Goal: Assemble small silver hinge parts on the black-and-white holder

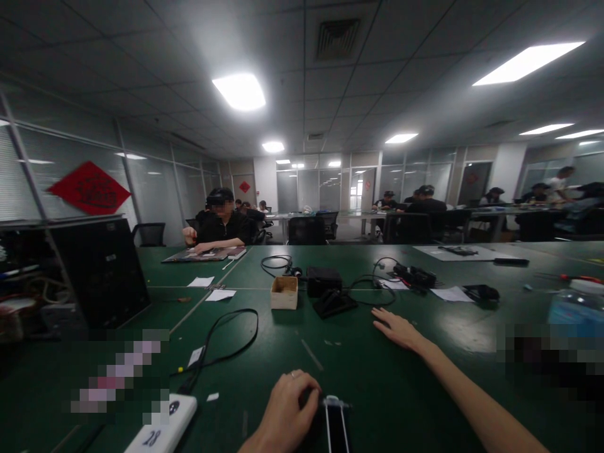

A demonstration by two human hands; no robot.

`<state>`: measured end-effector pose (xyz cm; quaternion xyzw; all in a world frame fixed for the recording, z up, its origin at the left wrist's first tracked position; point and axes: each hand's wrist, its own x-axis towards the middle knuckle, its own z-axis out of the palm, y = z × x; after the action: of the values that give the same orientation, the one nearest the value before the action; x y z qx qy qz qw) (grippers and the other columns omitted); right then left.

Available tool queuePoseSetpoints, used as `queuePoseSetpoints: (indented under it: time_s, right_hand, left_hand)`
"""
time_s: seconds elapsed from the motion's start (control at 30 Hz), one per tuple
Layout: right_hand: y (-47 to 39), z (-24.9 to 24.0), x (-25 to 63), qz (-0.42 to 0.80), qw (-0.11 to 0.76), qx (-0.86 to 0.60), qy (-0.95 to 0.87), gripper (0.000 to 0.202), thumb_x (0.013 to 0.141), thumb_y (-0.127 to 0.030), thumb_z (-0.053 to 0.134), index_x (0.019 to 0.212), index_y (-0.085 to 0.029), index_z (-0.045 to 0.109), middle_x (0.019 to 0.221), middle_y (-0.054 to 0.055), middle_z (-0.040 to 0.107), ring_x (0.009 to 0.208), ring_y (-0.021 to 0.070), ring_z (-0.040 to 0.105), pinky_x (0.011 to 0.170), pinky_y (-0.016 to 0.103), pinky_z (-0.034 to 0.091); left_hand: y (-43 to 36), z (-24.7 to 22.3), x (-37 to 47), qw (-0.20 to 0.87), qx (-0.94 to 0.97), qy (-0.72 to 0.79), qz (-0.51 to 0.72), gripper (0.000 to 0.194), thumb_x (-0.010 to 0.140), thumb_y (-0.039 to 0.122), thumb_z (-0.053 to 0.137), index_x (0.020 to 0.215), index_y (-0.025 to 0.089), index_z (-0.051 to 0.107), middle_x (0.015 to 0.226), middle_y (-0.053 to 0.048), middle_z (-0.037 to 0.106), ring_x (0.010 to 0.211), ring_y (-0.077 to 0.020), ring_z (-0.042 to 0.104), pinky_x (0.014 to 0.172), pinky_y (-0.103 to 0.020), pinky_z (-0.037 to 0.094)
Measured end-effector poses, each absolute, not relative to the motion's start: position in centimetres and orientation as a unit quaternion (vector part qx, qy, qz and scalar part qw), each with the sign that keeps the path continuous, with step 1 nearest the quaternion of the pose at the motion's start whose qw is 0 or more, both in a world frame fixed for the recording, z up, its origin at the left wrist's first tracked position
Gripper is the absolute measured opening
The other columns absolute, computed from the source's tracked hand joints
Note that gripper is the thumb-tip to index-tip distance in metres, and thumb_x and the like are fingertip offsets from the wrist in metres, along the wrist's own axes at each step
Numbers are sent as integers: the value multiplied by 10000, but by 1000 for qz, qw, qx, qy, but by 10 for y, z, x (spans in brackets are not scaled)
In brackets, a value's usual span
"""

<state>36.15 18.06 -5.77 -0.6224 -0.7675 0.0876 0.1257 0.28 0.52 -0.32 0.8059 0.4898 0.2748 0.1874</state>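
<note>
My left hand is low in the middle of the view, its fingers curled and pressed together, a ring on one finger. Its fingertips are beside a narrow dark slab with white edges, cut off by the bottom of the picture. Whatever is between those fingers, if anything, is hidden. Farther out, my right hand lies flat on the green table with fingers stretched and holds nothing. Just beyond it are a black angular stand, a black box and a coiled black cable.
A small open cardboard box stands left of the black box. At lower left lie a white power bank marked 28 and its black cable. A black computer case stands left; a large bottle right. A co-worker sits opposite.
</note>
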Motion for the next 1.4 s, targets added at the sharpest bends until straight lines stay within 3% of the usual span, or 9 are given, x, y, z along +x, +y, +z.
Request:
queuePoseSetpoints:
  time_s: [0.2,0.57,0.73,0.93,1.07,1.13,1.23,1.4]
  right_hand:
    - [151,-50,346,88,126,-631,-761,627,890,-515,319,1407,-165,385,1478,62,336,1379,223,255,1120,402,217]
    - [50,-38,305,116,133,-630,-757,665,902,-581,281,1428,-178,344,1509,55,270,1390,234,222,1121,408,222]
    - [30,-32,294,144,179,-595,-770,682,896,-601,308,1385,-140,420,1475,89,340,1386,235,234,1139,397,196]
    - [37,-34,307,152,242,-573,-768,628,875,-601,386,1341,-191,481,1433,76,417,1333,239,351,1105,420,266]
    - [55,-34,331,96,269,-630,-722,562,914,-543,322,1309,-192,512,1379,49,492,1302,201,400,1098,350,288]
    - [73,-34,348,71,265,-676,-684,572,935,-486,268,1347,-138,458,1423,82,431,1357,211,306,1128,353,218]
    - [105,-39,370,61,231,-722,-649,653,924,-486,256,1403,-50,344,1495,156,278,1406,282,141,1138,449,127]
    - [130,-49,377,81,130,-721,-676,677,894,-527,261,1393,-83,372,1483,145,310,1389,285,209,1129,476,151]
  left_hand:
    - [6,-4,3,181,811,484,272,185,861,187,467,833,180,651,855,-40,652,817,-192,575,767,-313,397]
    - [11,-4,-1,189,833,445,269,221,883,234,429,874,185,644,893,-49,656,844,-196,590,769,-308,421]
    - [9,2,-2,193,838,439,261,239,889,259,416,876,183,642,875,-50,657,817,-188,593,752,-296,438]
    - [10,3,-4,193,842,433,256,249,891,273,419,888,177,649,877,-50,657,805,-189,594,739,-299,449]
    - [11,3,-4,187,846,430,255,235,884,247,427,880,172,649,872,-47,657,812,-189,598,749,-299,450]
    - [11,2,-4,184,849,425,255,230,883,236,428,878,172,649,872,-44,657,817,-185,598,757,-295,449]
    - [12,-1,-4,178,849,425,259,223,885,223,432,880,169,649,876,-45,657,826,-181,595,764,-293,443]
    - [10,-9,-5,165,848,426,268,182,869,191,468,865,167,648,860,-38,658,826,-169,593,764,-275,438]
